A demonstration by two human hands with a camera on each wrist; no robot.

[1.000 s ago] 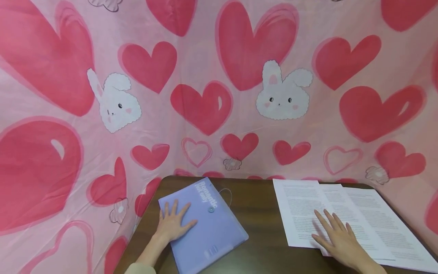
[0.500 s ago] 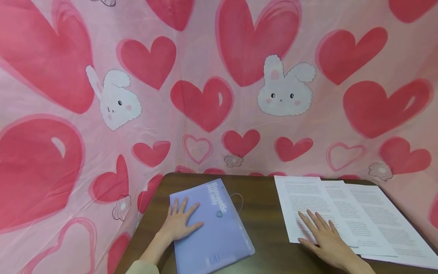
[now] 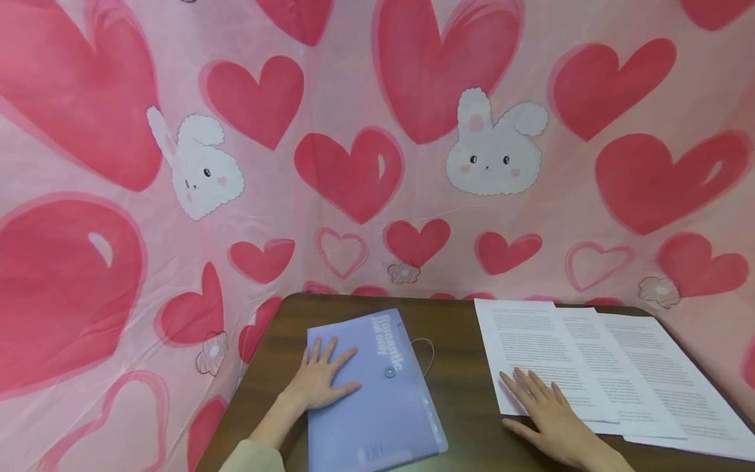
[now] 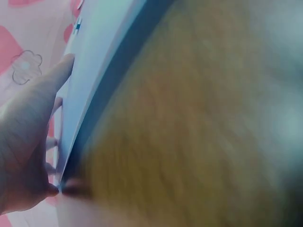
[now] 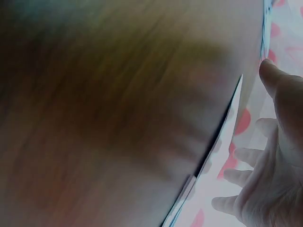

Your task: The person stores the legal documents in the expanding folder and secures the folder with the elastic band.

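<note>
Purple folder, under left fingers; printed sheets, below right fingers

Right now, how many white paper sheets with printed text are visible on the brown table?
3, overlapping: the left sheet, nearest the right hand; the middle sheet; the right sheet, farthest right. More may lie hidden beneath.
</note>
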